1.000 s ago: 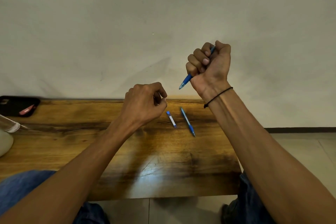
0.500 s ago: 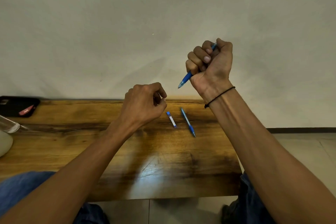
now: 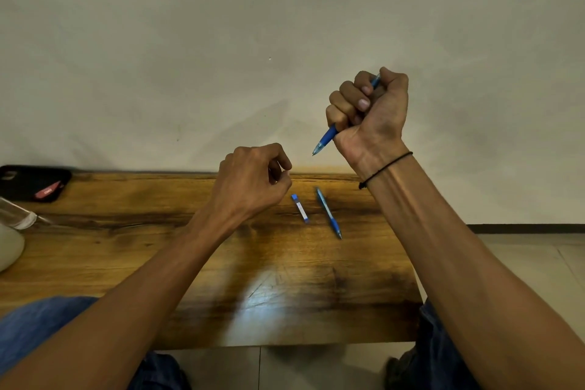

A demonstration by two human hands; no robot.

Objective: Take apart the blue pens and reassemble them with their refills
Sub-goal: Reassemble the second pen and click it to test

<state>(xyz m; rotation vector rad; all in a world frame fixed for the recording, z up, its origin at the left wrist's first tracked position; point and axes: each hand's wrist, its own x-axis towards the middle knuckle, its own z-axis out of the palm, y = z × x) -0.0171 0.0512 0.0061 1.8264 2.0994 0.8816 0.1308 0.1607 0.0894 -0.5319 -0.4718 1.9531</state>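
My right hand (image 3: 370, 111) is raised above the wooden table (image 3: 126, 263) and grips a blue pen (image 3: 326, 138) in a fist, its tip pointing down and to the left. A second blue pen (image 3: 329, 214) lies on the table below it. Just left of that pen lies a short blue-and-white pen piece (image 3: 300, 207). My left hand (image 3: 253, 180) hovers left of that piece with curled fingers, thumb tip close to the index finger. Whether it pinches anything is hidden.
At the table's far left lies a black phone case (image 3: 31, 182) with a red item on it. In front of that are a clear bottle (image 3: 15, 215) and a white object (image 3: 9, 250). A plain wall stands directly behind the table.
My right hand has risen very slightly with the pen. My left hand and the parts on the table have not moved.
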